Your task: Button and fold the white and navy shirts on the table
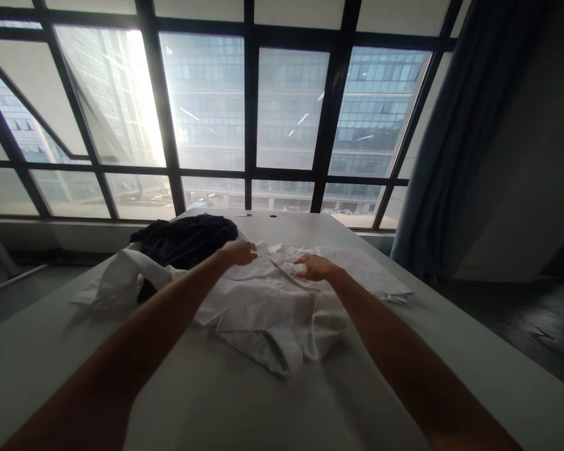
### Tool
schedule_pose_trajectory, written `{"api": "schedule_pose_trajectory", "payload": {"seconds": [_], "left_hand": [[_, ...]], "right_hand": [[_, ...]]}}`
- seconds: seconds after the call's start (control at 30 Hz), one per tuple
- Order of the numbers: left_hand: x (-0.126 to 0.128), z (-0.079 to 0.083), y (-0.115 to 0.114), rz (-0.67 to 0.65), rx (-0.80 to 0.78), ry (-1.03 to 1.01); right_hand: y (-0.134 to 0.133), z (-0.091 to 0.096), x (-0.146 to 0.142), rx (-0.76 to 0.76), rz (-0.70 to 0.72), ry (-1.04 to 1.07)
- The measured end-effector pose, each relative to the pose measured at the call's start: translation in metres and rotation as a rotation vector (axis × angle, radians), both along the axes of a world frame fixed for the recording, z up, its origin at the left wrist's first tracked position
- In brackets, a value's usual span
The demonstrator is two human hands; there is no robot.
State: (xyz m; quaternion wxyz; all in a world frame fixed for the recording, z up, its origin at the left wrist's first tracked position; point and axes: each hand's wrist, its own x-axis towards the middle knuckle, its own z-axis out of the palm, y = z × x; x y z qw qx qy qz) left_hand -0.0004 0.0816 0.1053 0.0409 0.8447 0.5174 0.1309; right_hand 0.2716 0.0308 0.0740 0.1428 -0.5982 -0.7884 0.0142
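A white garment (263, 294), rumpled and looking like a shirt, lies spread on the white table. My left hand (239, 252) reaches over its far left part, fingertips slightly apart at the edge of the cloth. To the right, my right hand (317, 267) hovers over or rests on the garment with thumb and fingers parted; contact is hard to judge. Between the two hands runs a raised, strip-like edge of the cloth. A loose flap with folds hangs toward me on the near side.
A heap of black cloth (188, 237) lies left of my left hand, with more white fabric (122, 275) bunched in front of it. The white table (305, 224) extends toward large black-framed windows. A dark blue curtain (455, 156) hangs at the right.
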Motion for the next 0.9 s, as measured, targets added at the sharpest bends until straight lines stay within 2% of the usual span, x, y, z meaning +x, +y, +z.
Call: {"api": "schedule_pose_trajectory", "payload": {"seconds": [0.1,0.2,0.27,0.33,0.4,0.47,0.53,0.6,0.63,0.73,0.8,0.9], "left_hand": [[0.026,-0.042,-0.004,-0.058,-0.045,0.168],[0.012,-0.067,0.000,-0.033,-0.050,0.254],[-0.009,-0.069,0.004,0.048,-0.031,0.237],[-0.028,-0.062,0.007,0.147,-0.021,0.221],[-0.037,-0.052,0.004,0.253,0.012,0.194],[-0.032,-0.045,-0.010,0.286,0.121,0.127],[-0.019,-0.042,-0.032,0.177,0.258,0.043],[-0.004,-0.044,-0.059,-0.008,0.292,-0.006],[0.003,-0.046,-0.072,-0.061,0.242,-0.019],[0.012,-0.052,-0.097,-0.142,-0.036,0.022],[0.009,-0.057,-0.103,-0.182,-0.146,0.075],[0.002,-0.065,-0.102,-0.252,-0.175,0.132]], "right_hand": [[0.001,-0.024,-0.018,-0.144,0.095,-0.038],[-0.002,-0.037,0.001,-0.235,0.140,-0.065],[-0.004,-0.039,0.019,-0.250,0.109,-0.091],[-0.008,-0.038,0.029,-0.229,0.041,-0.139],[-0.015,-0.036,0.023,-0.129,-0.017,-0.195],[-0.027,-0.034,0.005,0.008,-0.022,-0.208],[-0.040,-0.031,-0.019,0.081,0.044,-0.146],[-0.052,-0.029,-0.040,0.032,0.156,-0.029],[-0.056,-0.029,-0.047,-0.018,0.213,0.029],[-0.063,-0.030,-0.056,-0.145,0.315,0.093],[-0.062,-0.035,-0.055,-0.150,0.290,0.059],[-0.059,-0.047,-0.054,-0.073,0.168,0.016]]}}
